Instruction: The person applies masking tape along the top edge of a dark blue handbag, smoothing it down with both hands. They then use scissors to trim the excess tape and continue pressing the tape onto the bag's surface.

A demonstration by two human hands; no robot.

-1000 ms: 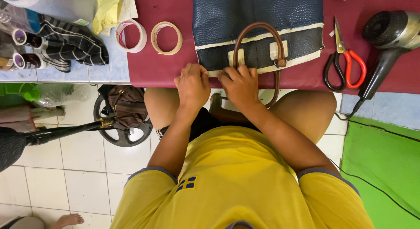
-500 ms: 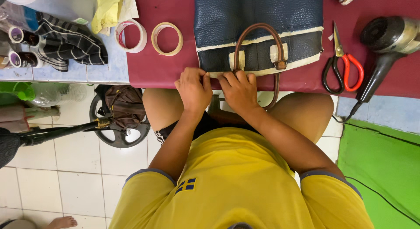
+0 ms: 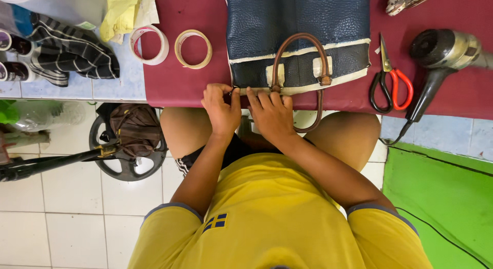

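Fingers of left hand (image 3: 222,108) and right hand (image 3: 270,111) curl closed, pinching the near bottom edge of the navy leather bag (image 3: 298,38). Bag lies flat on maroon cloth (image 3: 185,84), edge at the table front, probably for close access

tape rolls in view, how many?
2. White roll at the red mat's left edge, tan roll just right of it on the mat. Others may hide under the cloths.

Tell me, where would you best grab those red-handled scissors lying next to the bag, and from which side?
Probably by the handle loops. The scissors lie flat and closed on the maroon mat, blades pointing away from the person and loops toward them. Coming from the near edge, by the right hand, meets the loops first and avoids the tips. The hair dryer crowds their right side.
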